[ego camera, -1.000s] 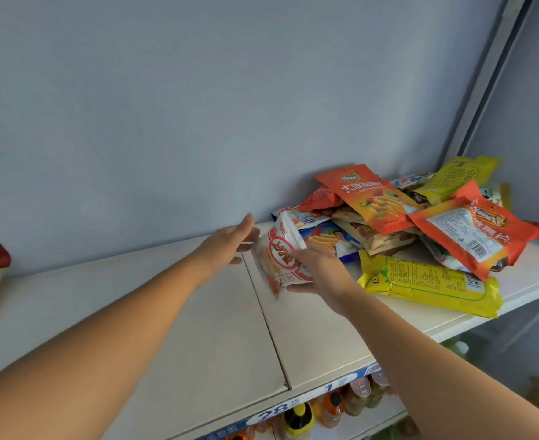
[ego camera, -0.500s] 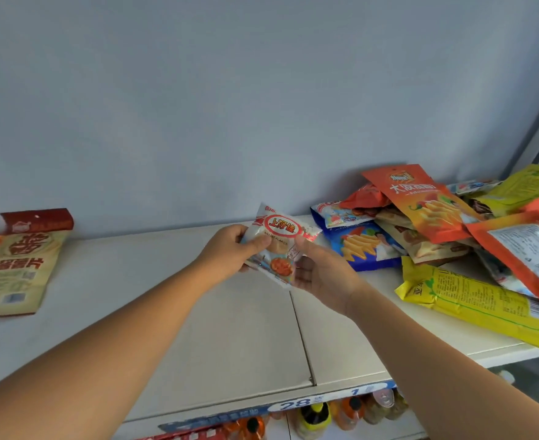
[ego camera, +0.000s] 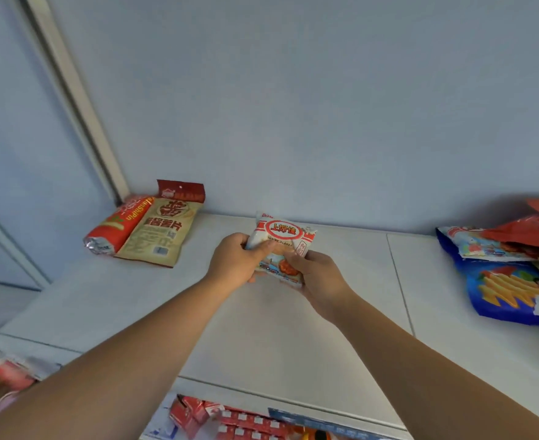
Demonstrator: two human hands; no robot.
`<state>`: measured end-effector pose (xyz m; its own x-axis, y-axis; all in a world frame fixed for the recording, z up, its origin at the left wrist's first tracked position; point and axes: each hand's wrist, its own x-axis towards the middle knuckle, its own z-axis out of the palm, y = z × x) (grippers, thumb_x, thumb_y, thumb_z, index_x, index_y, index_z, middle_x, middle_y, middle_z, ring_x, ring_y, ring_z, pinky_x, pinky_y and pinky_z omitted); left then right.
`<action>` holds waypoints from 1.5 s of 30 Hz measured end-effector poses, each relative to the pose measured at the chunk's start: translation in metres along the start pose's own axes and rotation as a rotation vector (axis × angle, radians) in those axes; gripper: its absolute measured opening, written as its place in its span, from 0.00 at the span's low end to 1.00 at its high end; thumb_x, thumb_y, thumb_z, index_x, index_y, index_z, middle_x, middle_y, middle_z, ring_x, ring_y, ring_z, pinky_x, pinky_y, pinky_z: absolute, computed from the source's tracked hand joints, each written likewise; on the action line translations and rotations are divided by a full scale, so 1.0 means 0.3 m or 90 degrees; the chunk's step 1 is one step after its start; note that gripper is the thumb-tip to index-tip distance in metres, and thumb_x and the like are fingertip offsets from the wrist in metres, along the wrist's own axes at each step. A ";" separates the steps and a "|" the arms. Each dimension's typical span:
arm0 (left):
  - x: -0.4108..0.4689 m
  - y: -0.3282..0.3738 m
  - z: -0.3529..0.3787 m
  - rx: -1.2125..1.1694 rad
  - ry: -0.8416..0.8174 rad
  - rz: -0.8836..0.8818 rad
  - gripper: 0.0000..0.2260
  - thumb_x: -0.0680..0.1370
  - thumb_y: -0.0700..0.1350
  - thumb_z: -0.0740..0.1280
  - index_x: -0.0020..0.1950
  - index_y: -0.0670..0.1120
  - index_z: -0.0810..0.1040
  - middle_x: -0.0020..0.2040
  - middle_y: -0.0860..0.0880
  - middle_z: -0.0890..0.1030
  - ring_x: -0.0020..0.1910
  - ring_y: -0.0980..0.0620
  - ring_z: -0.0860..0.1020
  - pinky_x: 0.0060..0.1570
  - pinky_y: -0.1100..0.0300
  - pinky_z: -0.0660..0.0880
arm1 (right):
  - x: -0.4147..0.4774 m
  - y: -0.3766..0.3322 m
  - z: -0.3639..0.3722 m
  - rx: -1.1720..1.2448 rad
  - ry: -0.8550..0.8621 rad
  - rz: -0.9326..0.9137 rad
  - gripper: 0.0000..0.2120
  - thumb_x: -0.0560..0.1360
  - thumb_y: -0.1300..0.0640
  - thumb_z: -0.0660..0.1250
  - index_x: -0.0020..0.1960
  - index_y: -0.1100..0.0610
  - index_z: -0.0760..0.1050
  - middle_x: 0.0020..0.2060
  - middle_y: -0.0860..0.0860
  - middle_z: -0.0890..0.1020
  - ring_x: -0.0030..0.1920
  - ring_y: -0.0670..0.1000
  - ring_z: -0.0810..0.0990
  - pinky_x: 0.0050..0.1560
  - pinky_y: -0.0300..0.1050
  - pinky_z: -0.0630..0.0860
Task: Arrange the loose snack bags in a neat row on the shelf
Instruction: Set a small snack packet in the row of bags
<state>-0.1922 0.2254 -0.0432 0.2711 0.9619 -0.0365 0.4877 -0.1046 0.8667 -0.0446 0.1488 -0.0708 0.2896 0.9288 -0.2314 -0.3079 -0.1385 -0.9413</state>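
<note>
Both hands, left hand (ego camera: pixel 235 261) & right hand (ego camera: pixel 320 277), grip the white snack bag (ego camera: pixel 282 246) above the shelf (ego camera: pixel 277 328), mid-carry. Next, I think: set it beside the tan bag (ego camera: pixel 158 233) & red bag (ego camera: pixel 116 225) at back-left, edges aligned.

You have carried the white shrimp-flakes bag (ego camera: pixel 282 241) leftward, away from the pile of snack bags (ego camera: pixel 496 249) and out over the middle of the shelf (ego camera: pixel 262 338). Your left grip (ego camera: pixel 235 262), open beside it a second ago, now pinches its left edge, joining your right grip (ego camera: pixel 320 274).
</note>
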 end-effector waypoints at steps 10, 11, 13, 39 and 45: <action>0.248 -0.220 -0.437 0.124 0.021 0.058 0.06 0.79 0.48 0.68 0.53 0.50 0.82 0.51 0.52 0.84 0.51 0.49 0.82 0.43 0.61 0.72 | 0.374 0.026 0.384 -0.252 0.184 -0.020 0.14 0.78 0.49 0.73 0.55 0.59 0.83 0.47 0.53 0.87 0.40 0.50 0.83 0.36 0.42 0.77; 0.263 -0.237 -0.470 0.124 0.006 0.065 0.04 0.79 0.46 0.67 0.49 0.52 0.82 0.47 0.55 0.83 0.50 0.51 0.82 0.43 0.61 0.72 | 0.405 0.026 0.410 -0.264 0.191 -0.020 0.13 0.78 0.51 0.73 0.55 0.59 0.84 0.47 0.53 0.87 0.39 0.49 0.82 0.34 0.41 0.74; 0.287 -0.265 -0.516 0.112 -0.023 0.064 0.05 0.79 0.45 0.67 0.45 0.55 0.79 0.42 0.58 0.81 0.48 0.51 0.82 0.46 0.58 0.76 | 0.459 0.023 0.464 -0.281 0.204 -0.026 0.10 0.79 0.53 0.72 0.53 0.59 0.84 0.44 0.53 0.87 0.38 0.49 0.81 0.33 0.41 0.72; 0.227 0.086 0.121 0.095 -0.327 0.218 0.06 0.78 0.47 0.66 0.42 0.52 0.80 0.43 0.50 0.87 0.41 0.49 0.85 0.34 0.63 0.71 | 0.052 -0.086 -0.192 -0.643 0.403 -0.019 0.26 0.80 0.47 0.68 0.75 0.54 0.70 0.71 0.52 0.76 0.68 0.54 0.77 0.63 0.48 0.74; 0.085 0.269 0.483 0.103 -0.410 0.229 0.05 0.79 0.47 0.66 0.46 0.51 0.81 0.46 0.47 0.87 0.44 0.46 0.85 0.31 0.65 0.72 | -0.141 -0.169 -0.597 -0.734 0.511 -0.005 0.25 0.78 0.46 0.69 0.73 0.53 0.71 0.69 0.53 0.76 0.69 0.56 0.73 0.65 0.53 0.75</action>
<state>-0.0258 0.2049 -0.0462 0.8434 0.5294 -0.0921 0.3807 -0.4677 0.7977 0.1209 0.0550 -0.0574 0.8400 0.5383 0.0680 0.4896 -0.6981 -0.5224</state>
